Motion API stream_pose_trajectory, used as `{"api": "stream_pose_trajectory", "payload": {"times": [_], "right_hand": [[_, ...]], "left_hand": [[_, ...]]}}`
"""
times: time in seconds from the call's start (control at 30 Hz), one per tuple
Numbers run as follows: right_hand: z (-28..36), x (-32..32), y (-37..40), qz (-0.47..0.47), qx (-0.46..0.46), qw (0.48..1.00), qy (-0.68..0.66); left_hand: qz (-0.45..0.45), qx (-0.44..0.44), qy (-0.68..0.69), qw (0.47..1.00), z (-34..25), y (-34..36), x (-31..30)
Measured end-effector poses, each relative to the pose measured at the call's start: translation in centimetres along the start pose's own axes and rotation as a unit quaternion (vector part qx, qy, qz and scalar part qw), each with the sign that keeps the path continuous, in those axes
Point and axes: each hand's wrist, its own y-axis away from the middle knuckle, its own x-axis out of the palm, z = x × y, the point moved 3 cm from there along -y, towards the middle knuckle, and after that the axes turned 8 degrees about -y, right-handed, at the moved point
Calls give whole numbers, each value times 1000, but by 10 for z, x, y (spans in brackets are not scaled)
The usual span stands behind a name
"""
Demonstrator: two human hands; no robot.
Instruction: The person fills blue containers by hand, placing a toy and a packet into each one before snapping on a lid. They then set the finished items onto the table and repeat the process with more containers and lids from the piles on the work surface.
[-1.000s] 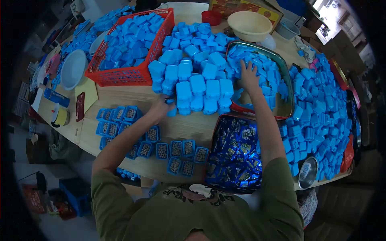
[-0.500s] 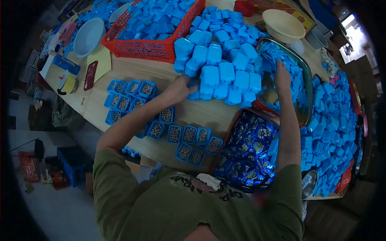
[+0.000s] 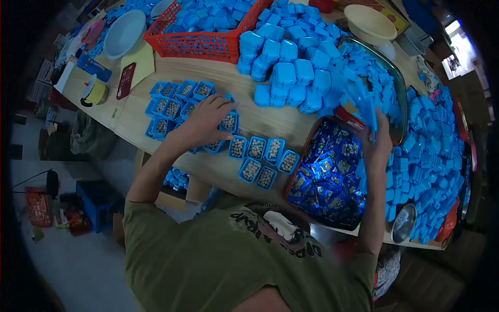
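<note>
My left hand point(image 3: 204, 118) reaches over the group of small blue boxes. Its thumb and fingers span one open blue box point(image 3: 229, 122) filled with small pale balls. Held in my right hand point(image 3: 381, 139) are thin flat blue plastic strips point(image 3: 362, 100), blurred by motion. They overlap the edge of a green-rimmed tray point(image 3: 399, 99) that holds more flat blue pieces. Below my right hand sits a tray of shiny blue wrapped packets point(image 3: 327, 171). Between my hands, several open boxes of balls point(image 3: 255, 147) stand near the table's front edge.
Closed blue boxes point(image 3: 291, 73) are piled beyond my hands. A red basket point(image 3: 197, 48) of blue boxes stands behind at left. More blue boxes point(image 3: 421, 156) heap up at right beside a metal bowl point(image 3: 404, 223). A phone point(image 3: 126, 81) and yellow cup point(image 3: 95, 92) lie left.
My left hand has moved back from the closed-box pile to the filled boxes. My right hand has drawn back from the green-rimmed tray with blue strips in it. The view has shifted.
</note>
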Motion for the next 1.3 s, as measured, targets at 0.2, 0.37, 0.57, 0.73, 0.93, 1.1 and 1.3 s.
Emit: {"api": "stream_pose_trajectory", "payload": {"times": [0.2, 0.37, 0.57, 0.73, 0.93, 1.1, 1.3], "right_hand": [[27, 24, 67, 147, -84, 978, 120], [20, 38, 81, 172, -91, 976, 95], [41, -7, 94, 147, -33, 987, 64], [-11, -39, 110, -39, 156, 985, 64], [-18, -23, 111, -29, 214, 964, 157], [-29, -12, 115, -16, 259, 962, 80], [17, -37, 116, -121, 90, 986, -77]], "left_hand": [[-12, -9, -37, 999, 3, 0, 5], [17, -26, -87, 996, -4, -2, 8], [2, -14, -65, 998, 3, -5, 19], [-5, -34, -37, 999, 0, -6, 15], [-118, -76, 144, 980, -27, 3, -3], [-137, -69, 297, 942, -75, 7, 7], [-81, 10, 523, 848, -134, -17, 54]]}}
